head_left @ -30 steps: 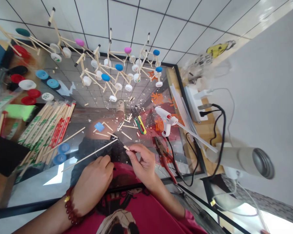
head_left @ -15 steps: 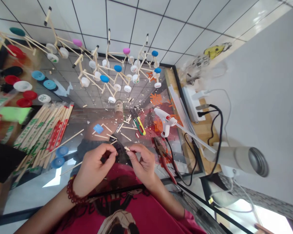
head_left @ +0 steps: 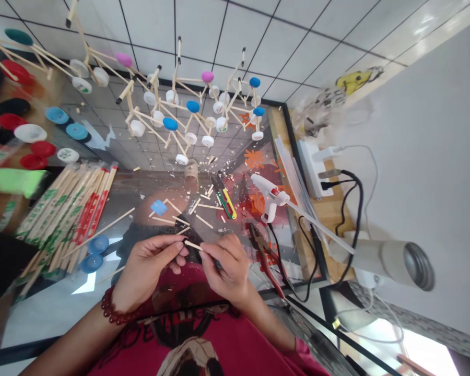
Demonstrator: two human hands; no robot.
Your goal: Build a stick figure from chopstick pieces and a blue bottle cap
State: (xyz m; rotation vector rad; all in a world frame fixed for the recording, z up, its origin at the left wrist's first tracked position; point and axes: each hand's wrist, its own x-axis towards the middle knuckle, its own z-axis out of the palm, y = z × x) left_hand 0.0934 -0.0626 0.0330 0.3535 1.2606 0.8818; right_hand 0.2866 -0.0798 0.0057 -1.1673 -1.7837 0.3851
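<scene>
My right hand [head_left: 227,269] pinches a short wooden stick [head_left: 194,245] by its right end. The stick's left end meets a small dark piece [head_left: 185,241] at the closed fingertips of my left hand [head_left: 152,263]; what that piece is, I cannot make out. Beyond my hands, a blue cap [head_left: 159,207] with bent stick pieces lies on the glass tabletop. Cut stick bits and a green-and-yellow utility knife [head_left: 227,202] lie near it. To the right of my right hand are red-handled pliers [head_left: 268,263].
Several stick figures with bottle-cap parts, one with a blue cap [head_left: 170,124], stand at the back. A white glue gun [head_left: 269,194] lies right, near a power strip [head_left: 315,169]. Wrapped chopsticks [head_left: 68,214], two blue caps [head_left: 92,262] and red caps [head_left: 43,149] lie left.
My hands have come closer together. The stick in my right hand now shows more of its length and reaches the dark piece at my left fingertips. The view has shifted slightly.
</scene>
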